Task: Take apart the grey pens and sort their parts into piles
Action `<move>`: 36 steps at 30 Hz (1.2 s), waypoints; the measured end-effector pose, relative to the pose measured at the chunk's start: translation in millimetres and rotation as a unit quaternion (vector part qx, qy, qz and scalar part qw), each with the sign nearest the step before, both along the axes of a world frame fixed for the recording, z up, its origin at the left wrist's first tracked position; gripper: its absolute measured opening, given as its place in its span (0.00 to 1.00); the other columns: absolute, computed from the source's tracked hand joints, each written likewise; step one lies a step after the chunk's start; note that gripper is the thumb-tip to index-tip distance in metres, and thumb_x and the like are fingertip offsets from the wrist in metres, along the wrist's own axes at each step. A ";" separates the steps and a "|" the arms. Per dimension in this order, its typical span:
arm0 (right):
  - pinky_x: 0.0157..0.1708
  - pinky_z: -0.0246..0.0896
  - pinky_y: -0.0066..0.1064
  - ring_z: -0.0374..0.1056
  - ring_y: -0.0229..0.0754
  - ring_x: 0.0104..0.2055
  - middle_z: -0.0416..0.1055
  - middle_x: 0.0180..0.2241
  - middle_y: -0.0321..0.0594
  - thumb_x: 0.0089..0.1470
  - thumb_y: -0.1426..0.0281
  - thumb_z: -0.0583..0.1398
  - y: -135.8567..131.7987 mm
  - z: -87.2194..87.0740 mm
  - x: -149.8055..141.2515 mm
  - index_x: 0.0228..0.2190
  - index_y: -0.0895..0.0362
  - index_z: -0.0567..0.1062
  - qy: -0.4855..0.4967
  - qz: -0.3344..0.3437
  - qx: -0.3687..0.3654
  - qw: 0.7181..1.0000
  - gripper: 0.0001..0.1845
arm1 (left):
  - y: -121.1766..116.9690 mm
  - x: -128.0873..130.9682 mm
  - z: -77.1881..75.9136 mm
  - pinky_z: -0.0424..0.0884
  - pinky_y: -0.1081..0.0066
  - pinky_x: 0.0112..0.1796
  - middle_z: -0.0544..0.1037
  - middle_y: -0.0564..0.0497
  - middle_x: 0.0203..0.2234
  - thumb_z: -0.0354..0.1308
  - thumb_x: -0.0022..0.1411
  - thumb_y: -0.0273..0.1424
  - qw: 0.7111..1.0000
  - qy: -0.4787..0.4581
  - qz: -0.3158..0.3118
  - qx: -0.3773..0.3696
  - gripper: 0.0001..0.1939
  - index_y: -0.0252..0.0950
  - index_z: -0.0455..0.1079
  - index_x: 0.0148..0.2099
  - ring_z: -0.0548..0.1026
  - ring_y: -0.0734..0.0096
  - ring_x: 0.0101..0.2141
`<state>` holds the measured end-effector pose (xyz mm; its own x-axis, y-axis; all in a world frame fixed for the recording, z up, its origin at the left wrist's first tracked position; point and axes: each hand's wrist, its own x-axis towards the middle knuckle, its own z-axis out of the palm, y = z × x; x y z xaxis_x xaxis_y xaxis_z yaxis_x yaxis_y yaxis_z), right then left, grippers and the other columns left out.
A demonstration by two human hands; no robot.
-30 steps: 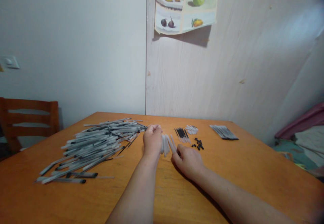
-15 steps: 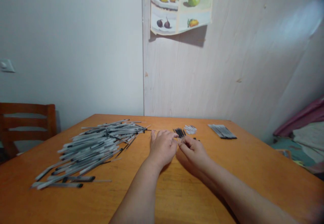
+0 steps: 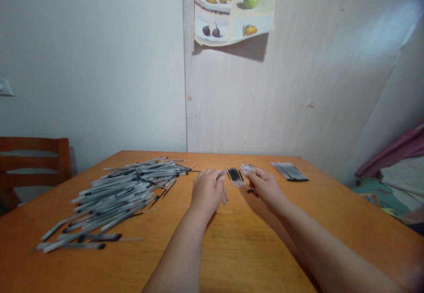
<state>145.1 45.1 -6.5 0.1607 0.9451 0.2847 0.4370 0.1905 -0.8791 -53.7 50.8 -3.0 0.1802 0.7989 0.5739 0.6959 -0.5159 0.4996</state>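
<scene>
My left hand (image 3: 207, 191) is closed near the table's middle, with the end of a translucent pen barrel (image 3: 224, 172) showing at its fingertips. Beside and partly under it lie more clear barrels (image 3: 225, 195). My right hand (image 3: 266, 188) has thumb and fingers drawn together at the small whitish pen parts (image 3: 246, 168); whether one is pinched is hidden. Between the hands lies a row of black ink refills (image 3: 236, 177). Small black plugs (image 3: 252, 192) sit just below the right fingers, partly covered.
A large heap of pens and loose parts (image 3: 126, 196) spreads over the left of the wooden table (image 3: 232, 253). At the back right is a neat row of pens (image 3: 289, 171). A chair (image 3: 33, 160) stands at left; folded cloth (image 3: 402, 182) lies beyond the right edge.
The right hand left the clear barrels, met the left hand, then moved right and away to the whitish parts. My left hand shifted right over the barrels, then back slightly left. The view turned slightly right.
</scene>
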 end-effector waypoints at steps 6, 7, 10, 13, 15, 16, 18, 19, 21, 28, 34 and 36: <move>0.25 0.52 0.25 0.63 0.37 0.26 0.65 0.20 0.34 0.49 0.69 0.53 24.6 -14.4 -0.6 0.20 0.56 0.66 -0.205 -0.025 -0.043 0.978 0.09 | 9.9 -2.0 -6.2 0.65 0.66 0.42 0.79 0.46 0.37 0.53 0.63 0.30 0.994 -0.105 0.013 0.003 0.10 0.40 0.76 0.41 0.74 0.61 0.39; 0.25 0.51 0.25 0.63 0.37 0.26 0.66 0.20 0.35 0.48 0.70 0.54 28.7 -16.2 -2.9 0.19 0.56 0.67 -0.219 -0.026 -0.051 0.974 0.09 | 11.2 -1.9 -6.9 0.65 0.66 0.42 0.79 0.45 0.37 0.54 0.62 0.30 0.992 -0.127 0.014 0.001 0.10 0.40 0.77 0.41 0.74 0.61 0.40; 0.24 0.50 0.26 0.64 0.37 0.24 0.66 0.18 0.35 0.46 0.70 0.56 40.9 -18.5 -9.9 0.17 0.57 0.70 -0.256 -0.023 -0.084 0.963 0.09 | 13.8 -1.9 -8.7 0.65 0.66 0.42 0.80 0.45 0.37 0.55 0.61 0.31 0.984 -0.179 0.008 -0.012 0.10 0.40 0.77 0.41 0.75 0.60 0.40; 0.24 0.51 0.27 0.66 0.39 0.25 0.68 0.18 0.37 0.45 0.69 0.57 53.5 -16.6 -15.5 0.18 0.57 0.74 -0.298 -0.030 -0.119 0.947 0.09 | 14.5 -1.9 -9.5 0.65 0.66 0.42 0.80 0.46 0.36 0.56 0.61 0.31 0.980 -0.198 0.006 -0.021 0.10 0.40 0.77 0.41 0.75 0.61 0.40; 0.25 0.53 0.27 0.68 0.41 0.27 0.72 0.21 0.40 0.45 0.70 0.58 61.0 -13.9 -19.1 0.21 0.57 0.77 -0.325 -0.040 -0.135 0.935 0.08 | 14.2 -1.6 -9.5 0.65 0.66 0.42 0.80 0.46 0.36 0.55 0.61 0.31 0.979 -0.201 0.008 -0.023 0.10 0.40 0.77 0.41 0.75 0.61 0.40; 0.26 0.54 0.28 0.70 0.42 0.29 0.74 0.23 0.42 0.44 0.70 0.59 64.2 -12.4 -21.1 0.22 0.58 0.78 -0.338 -0.044 -0.142 0.929 0.07 | 14.0 -1.4 -9.4 0.65 0.66 0.42 0.80 0.45 0.36 0.55 0.61 0.31 0.979 -0.202 0.007 -0.025 0.10 0.40 0.77 0.40 0.75 0.61 0.40; 0.27 0.57 0.28 0.72 0.45 0.32 0.77 0.28 0.46 0.44 0.70 0.60 69.0 -9.6 -25.8 0.25 0.58 0.80 -0.361 -0.052 -0.156 0.918 0.08 | 13.6 -1.0 -9.2 0.65 0.66 0.42 0.81 0.45 0.37 0.54 0.62 0.31 0.979 -0.203 0.005 -0.029 0.10 0.40 0.77 0.41 0.76 0.61 0.40; 0.29 0.58 0.29 0.73 0.46 0.34 0.78 0.30 0.48 0.44 0.70 0.60 70.7 -8.6 -28.3 0.27 0.58 0.80 -0.370 -0.056 -0.162 0.913 0.08 | 13.4 -0.9 -9.2 0.65 0.66 0.42 0.81 0.45 0.37 0.54 0.62 0.31 0.978 -0.204 0.004 -0.030 0.10 0.40 0.77 0.41 0.76 0.61 0.40; 0.31 0.61 0.31 0.74 0.48 0.36 0.79 0.33 0.50 0.45 0.69 0.61 73.1 -7.1 -33.2 0.31 0.57 0.81 -0.385 -0.065 -0.173 0.904 0.10 | 13.1 -0.8 -9.1 0.65 0.66 0.42 0.81 0.45 0.37 0.54 0.62 0.31 0.977 -0.210 0.004 -0.031 0.11 0.40 0.77 0.42 0.76 0.61 0.40; 0.35 0.66 0.34 0.75 0.53 0.42 0.79 0.37 0.53 0.43 0.70 0.64 77.5 -6.5 -42.5 0.33 0.57 0.81 -0.414 -0.083 -0.199 0.884 0.12 | 12.7 -0.3 -9.3 0.66 0.66 0.40 0.80 0.45 0.36 0.54 0.62 0.32 0.977 -0.210 0.007 -0.025 0.10 0.40 0.77 0.41 0.76 0.61 0.39; 0.35 0.67 0.35 0.75 0.53 0.42 0.79 0.37 0.53 0.41 0.69 0.65 80.8 -9.0 -44.5 0.34 0.57 0.81 -0.418 -0.080 -0.209 0.880 0.13 | 13.5 0.5 -10.8 0.65 0.66 0.41 0.80 0.45 0.38 0.54 0.63 0.32 0.978 -0.207 0.006 -0.026 0.10 0.40 0.76 0.41 0.75 0.61 0.40; 0.35 0.67 0.34 0.75 0.53 0.42 0.79 0.38 0.53 0.41 0.70 0.65 83.6 -10.8 -44.5 0.34 0.57 0.81 -0.417 -0.075 -0.211 0.881 0.14 | 13.5 0.5 -11.0 0.65 0.67 0.40 0.80 0.45 0.38 0.54 0.63 0.32 0.978 -0.206 0.007 -0.026 0.10 0.40 0.76 0.41 0.75 0.62 0.39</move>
<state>100.6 128.7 -17.3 0.1934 0.9811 -0.0087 0.9570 -0.1906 -0.2186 -53.2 64.2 -14.0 -0.0695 0.8296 0.5540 0.4373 -0.4738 0.7644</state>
